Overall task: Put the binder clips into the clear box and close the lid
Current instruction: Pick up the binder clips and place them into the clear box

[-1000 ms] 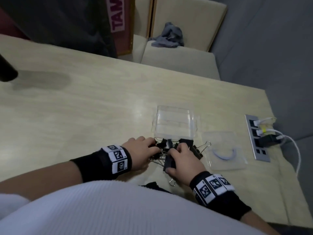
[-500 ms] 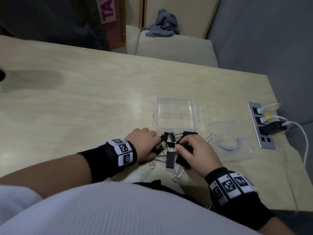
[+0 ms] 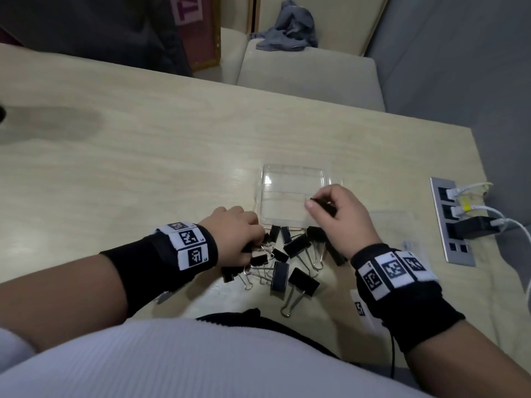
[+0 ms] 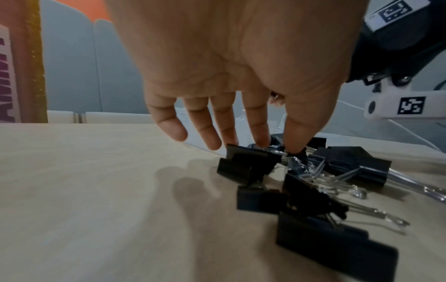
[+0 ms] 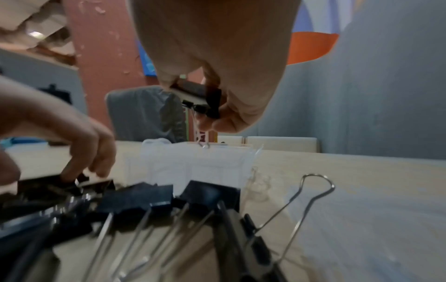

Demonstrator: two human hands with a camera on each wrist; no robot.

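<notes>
A clear box (image 3: 293, 193) stands open on the wooden table, nothing inside it. Its clear lid (image 3: 399, 228) lies flat to the right, partly behind my right wrist. Several black binder clips (image 3: 287, 259) lie in a heap in front of the box. My right hand (image 3: 316, 203) pinches one black clip (image 3: 323, 204) over the box's right part; in the right wrist view this clip (image 5: 212, 103) hangs above the box (image 5: 193, 164). My left hand (image 3: 253, 239) reaches into the heap's left side, thumb and forefinger (image 4: 258, 133) pinching a clip (image 4: 277, 147) there.
A metal socket strip (image 3: 451, 225) with white cables and a black plug is sunk into the table near its right edge. Beige seats stand beyond the far edge, one with a grey cloth (image 3: 290, 27). Bare tabletop stretches to the left.
My right hand has lifted a clip out of the heap and carried it forward over the box. The left hand stays in the heap.
</notes>
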